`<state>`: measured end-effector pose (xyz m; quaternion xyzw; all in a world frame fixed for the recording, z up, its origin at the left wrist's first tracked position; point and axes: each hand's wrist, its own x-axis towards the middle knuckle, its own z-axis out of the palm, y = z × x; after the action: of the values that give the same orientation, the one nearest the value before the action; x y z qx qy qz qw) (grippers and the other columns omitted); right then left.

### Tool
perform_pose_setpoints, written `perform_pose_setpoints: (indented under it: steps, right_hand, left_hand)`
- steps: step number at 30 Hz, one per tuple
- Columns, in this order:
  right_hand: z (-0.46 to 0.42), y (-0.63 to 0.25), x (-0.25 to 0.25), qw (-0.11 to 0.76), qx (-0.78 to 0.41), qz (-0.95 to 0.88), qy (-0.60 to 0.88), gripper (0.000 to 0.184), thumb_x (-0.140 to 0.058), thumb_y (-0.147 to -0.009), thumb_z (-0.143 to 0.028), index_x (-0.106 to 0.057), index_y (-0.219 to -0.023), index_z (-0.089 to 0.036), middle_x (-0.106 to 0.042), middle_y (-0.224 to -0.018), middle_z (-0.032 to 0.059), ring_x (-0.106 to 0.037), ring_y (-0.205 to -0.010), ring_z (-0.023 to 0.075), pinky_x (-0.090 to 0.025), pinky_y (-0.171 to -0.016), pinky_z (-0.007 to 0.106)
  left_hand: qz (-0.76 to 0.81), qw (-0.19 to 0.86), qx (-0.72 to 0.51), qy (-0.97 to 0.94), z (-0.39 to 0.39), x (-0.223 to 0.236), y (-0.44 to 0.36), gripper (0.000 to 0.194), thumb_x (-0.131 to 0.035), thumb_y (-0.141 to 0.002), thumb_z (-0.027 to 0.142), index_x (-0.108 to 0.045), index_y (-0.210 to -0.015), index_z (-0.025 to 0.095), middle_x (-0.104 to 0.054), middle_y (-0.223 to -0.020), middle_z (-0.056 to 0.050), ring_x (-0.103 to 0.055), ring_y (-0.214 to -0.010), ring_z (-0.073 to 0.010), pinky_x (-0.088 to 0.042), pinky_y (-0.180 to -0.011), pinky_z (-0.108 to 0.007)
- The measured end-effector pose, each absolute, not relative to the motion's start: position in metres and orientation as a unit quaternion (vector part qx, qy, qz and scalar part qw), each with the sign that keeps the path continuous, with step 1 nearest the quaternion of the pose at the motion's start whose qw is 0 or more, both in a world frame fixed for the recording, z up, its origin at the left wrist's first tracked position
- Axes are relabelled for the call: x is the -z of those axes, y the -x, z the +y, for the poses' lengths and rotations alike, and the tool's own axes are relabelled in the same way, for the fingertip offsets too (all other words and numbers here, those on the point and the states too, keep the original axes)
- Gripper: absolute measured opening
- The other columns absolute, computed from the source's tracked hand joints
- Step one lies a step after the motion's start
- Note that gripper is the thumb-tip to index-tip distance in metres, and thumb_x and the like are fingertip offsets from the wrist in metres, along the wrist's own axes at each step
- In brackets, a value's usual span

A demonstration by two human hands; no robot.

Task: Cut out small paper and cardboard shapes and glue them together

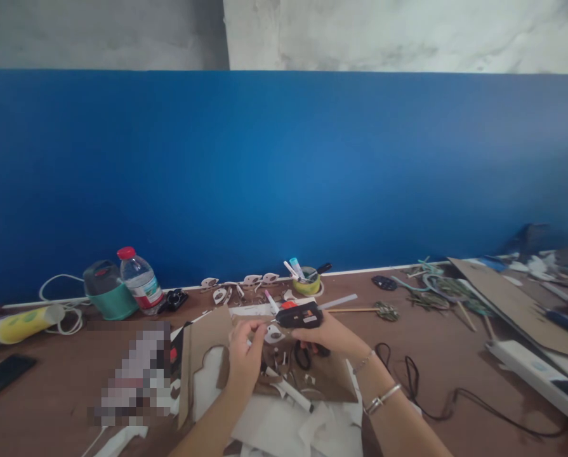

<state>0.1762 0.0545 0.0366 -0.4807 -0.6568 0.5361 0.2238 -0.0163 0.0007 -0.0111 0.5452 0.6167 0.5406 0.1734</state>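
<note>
My right hand (322,333) is wrapped round a black hot glue gun (300,315), whose nozzle points left. A translucent glue stick (341,301) sticks out of its back end. Close to the nozzle, my left hand (246,349) has its thumb and fingers pinched together; what they hold, if anything, is too small to tell. A white paper cut-out with a dark oval (274,334) shows just right of the left fingertips. Below the hands lie black-handled scissors (303,355), a white marker (296,395) and paper scraps on cardboard (334,381).
Several white cut-outs (252,280) line the back edge beside a yellow-green pen holder (307,285). A red-capped bottle (141,279) and teal container (112,301) stand left, near a phone (5,377). A black cord (455,400) runs right to a white power strip (541,374).
</note>
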Motion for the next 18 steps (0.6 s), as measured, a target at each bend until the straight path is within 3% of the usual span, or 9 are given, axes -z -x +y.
perform_pose_setpoints:
  steps: [18]
  right_hand:
    - [0.0547, -0.1760, -0.0368, 0.229, -0.533, -0.666, 0.469, 0.025, -0.071, -0.069, -0.034, -0.068, -0.085, -0.015, -0.062, -0.055, -0.0009, -0.048, -0.042, 0.0074, -0.036, -0.038, 0.017]
  left_hand:
    - [0.615, 0.182, -0.535, -0.550, 0.0003, 0.0114, 0.0169, 0.024, -0.050, -0.081, 0.039, -0.065, -0.078, 0.021, -0.068, -0.081, -0.005, -0.060, -0.084, -0.0248, -0.042, -0.081, -0.039]
